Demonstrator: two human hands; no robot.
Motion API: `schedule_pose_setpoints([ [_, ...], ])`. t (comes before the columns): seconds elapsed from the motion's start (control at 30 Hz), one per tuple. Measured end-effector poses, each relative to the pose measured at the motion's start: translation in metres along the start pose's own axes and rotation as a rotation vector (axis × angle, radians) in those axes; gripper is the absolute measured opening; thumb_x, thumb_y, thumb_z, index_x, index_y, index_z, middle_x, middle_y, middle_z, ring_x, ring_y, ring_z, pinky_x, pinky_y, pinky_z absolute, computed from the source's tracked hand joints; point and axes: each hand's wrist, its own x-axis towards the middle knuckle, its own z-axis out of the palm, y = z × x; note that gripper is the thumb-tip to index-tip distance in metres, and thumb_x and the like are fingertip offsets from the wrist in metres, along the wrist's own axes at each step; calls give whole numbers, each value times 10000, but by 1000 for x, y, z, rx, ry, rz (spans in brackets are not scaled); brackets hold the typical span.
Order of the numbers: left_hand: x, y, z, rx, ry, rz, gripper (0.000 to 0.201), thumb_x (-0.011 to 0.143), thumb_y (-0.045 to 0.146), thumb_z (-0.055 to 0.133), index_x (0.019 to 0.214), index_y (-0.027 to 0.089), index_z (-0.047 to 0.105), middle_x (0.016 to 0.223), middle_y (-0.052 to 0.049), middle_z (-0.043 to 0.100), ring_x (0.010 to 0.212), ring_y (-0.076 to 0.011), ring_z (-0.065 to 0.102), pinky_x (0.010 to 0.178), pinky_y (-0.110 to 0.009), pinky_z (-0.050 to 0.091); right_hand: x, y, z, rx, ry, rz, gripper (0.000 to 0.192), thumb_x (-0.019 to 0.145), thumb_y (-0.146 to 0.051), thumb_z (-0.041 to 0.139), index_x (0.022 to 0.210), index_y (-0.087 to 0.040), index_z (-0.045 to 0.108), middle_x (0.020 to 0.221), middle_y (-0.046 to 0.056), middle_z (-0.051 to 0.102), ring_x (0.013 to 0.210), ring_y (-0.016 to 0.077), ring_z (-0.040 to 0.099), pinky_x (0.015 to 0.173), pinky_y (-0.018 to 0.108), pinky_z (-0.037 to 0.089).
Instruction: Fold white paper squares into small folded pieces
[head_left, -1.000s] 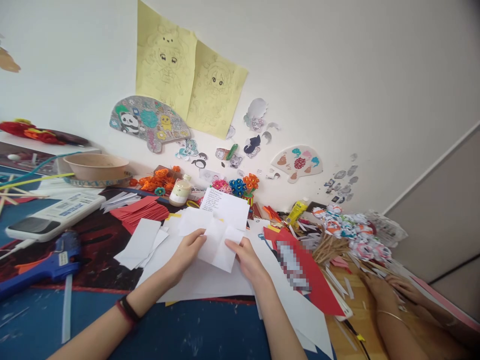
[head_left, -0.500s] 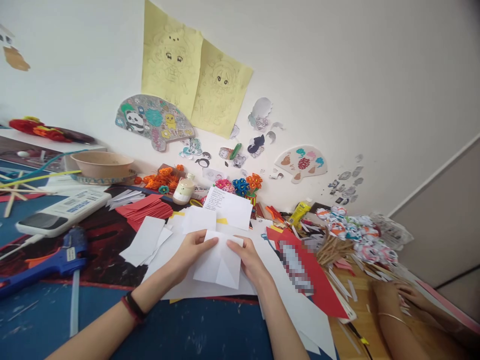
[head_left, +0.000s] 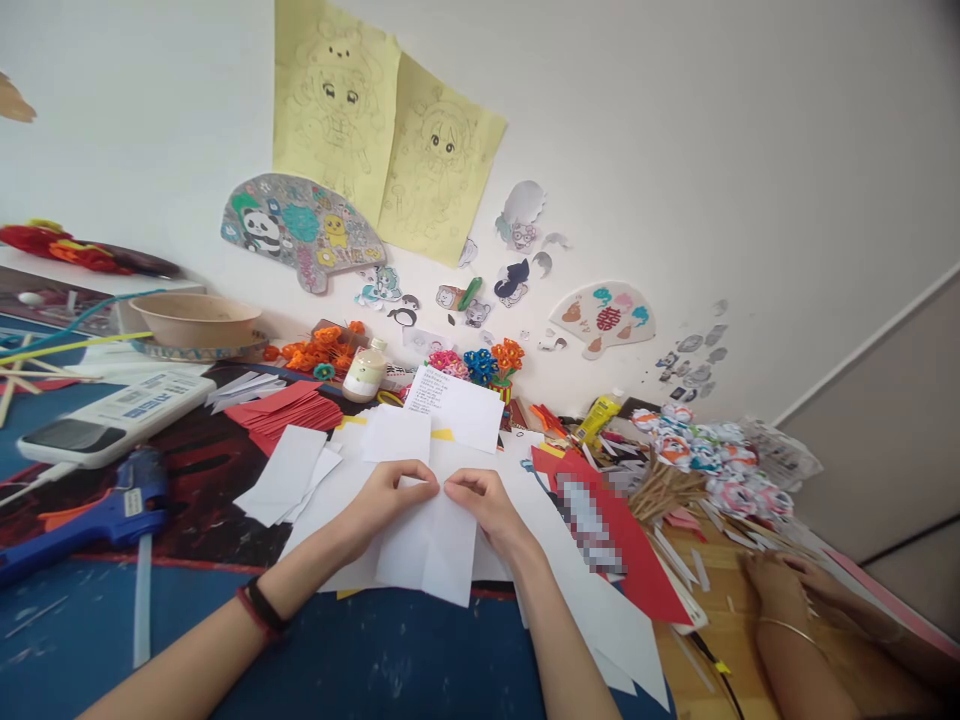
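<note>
A creased sheet of white paper (head_left: 431,550) is between my hands, with a fold line running down its middle. My left hand (head_left: 397,492) pinches its upper edge, thumb against fingertips. Close beside it, my right hand (head_left: 480,500) pinches the same edge, the two thumbs nearly meeting. Under the sheet lie larger white papers. Just behind my hands are a blank white card (head_left: 397,437) and a card with handwriting (head_left: 457,408). Loose white slips (head_left: 285,475) lie left of my left hand.
At left are a blue glue gun (head_left: 139,505), a white device (head_left: 116,415) and stacked red paper (head_left: 289,415). A bottle (head_left: 365,372) stands behind. To the right lie a red sheet (head_left: 637,560) and sticks (head_left: 667,490). Another person's hands (head_left: 780,590) rest at far right.
Both hands have drawn closer together along the paper's upper edge, their fingers more tightly pinched. The sheet's lower edge sits slightly nearer to me. The view has shifted a little.
</note>
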Motion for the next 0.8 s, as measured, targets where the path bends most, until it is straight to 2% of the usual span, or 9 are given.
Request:
schedule_pose_setpoints([
  [0.27,-2,3,1,98,-39,98,241,752,393,544,725,169,630,786,-19,642,758,-184,556,664,-252,409,-1,-1,1,20,-65,-13,189,709,-343,661,688,-156,660,648,-2,599,589,125,514,537,219,366],
  [0.53,-3,6,6,142,35,257,237,793,377,521,753,172,633,804,-29,664,801,-188,573,751,-261,427,-1,2,9,110,48,-9,174,686,-326,656,644,-158,641,595,-12,589,532,122,501,510,223,374],
  [0.8,-3,5,6,165,79,292,231,801,369,514,746,171,622,791,-26,657,793,-186,571,754,-265,432,1,5,12,100,123,-93,150,681,-289,655,617,-154,651,595,-9,572,558,126,493,525,220,372],
])
